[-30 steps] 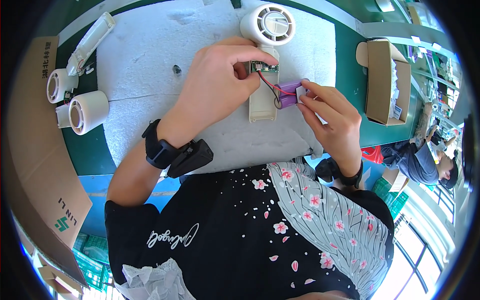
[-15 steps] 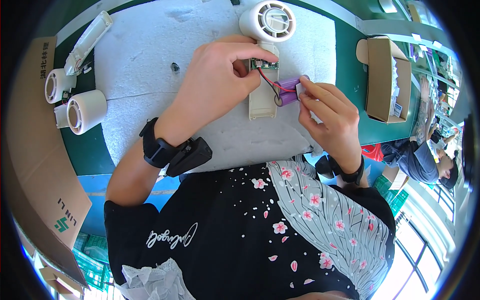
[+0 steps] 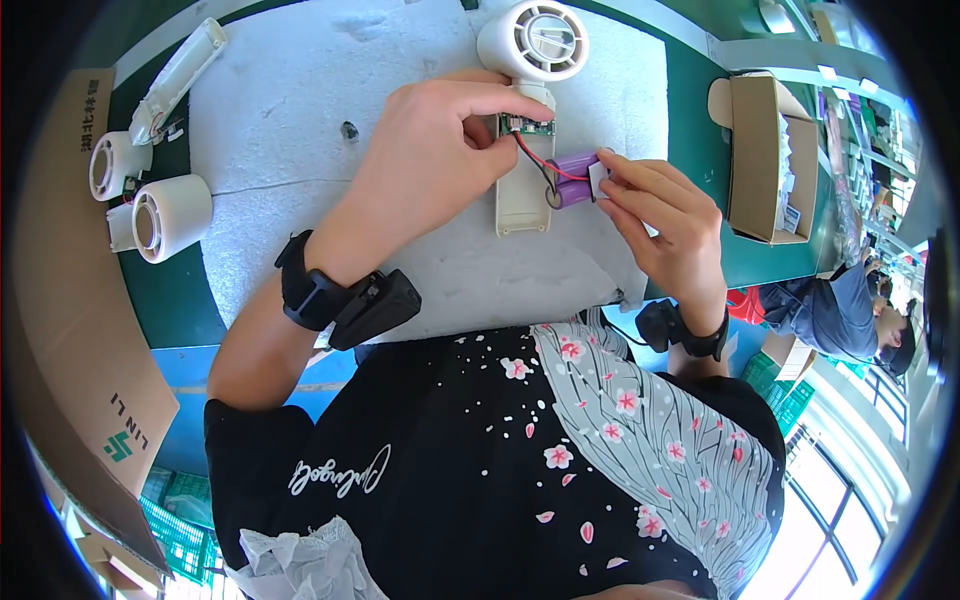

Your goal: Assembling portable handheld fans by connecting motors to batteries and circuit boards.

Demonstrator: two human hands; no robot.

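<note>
A white handheld fan (image 3: 525, 205) lies on the foam mat with its round head at the far end and its handle shell uncovered. Inside the upper handle sits a small green circuit board (image 3: 541, 128). My left hand (image 3: 425, 160) is closed around that end of the handle, thumb and forefinger at the board's edges. Between the fingertips of my right hand (image 3: 672, 215) is a purple battery pack (image 3: 572, 190), held just right of the handle. A white pad (image 3: 598, 181) covers the pack's near-finger side. Red and black wires (image 3: 534, 152) run from board to pack.
Two more fan heads (image 3: 172, 218) and a white handle shell (image 3: 180, 80) lie left of the white foam mat (image 3: 270, 130). An open cardboard box (image 3: 755, 160) stands at right, a large cardboard sheet (image 3: 60, 300) at left. Another person (image 3: 835, 315) sits far right.
My right fingers have shifted slightly on the battery pack, and more of the white pad shows. My left hand stays in place. The other person's arm at far right has drawn in.
</note>
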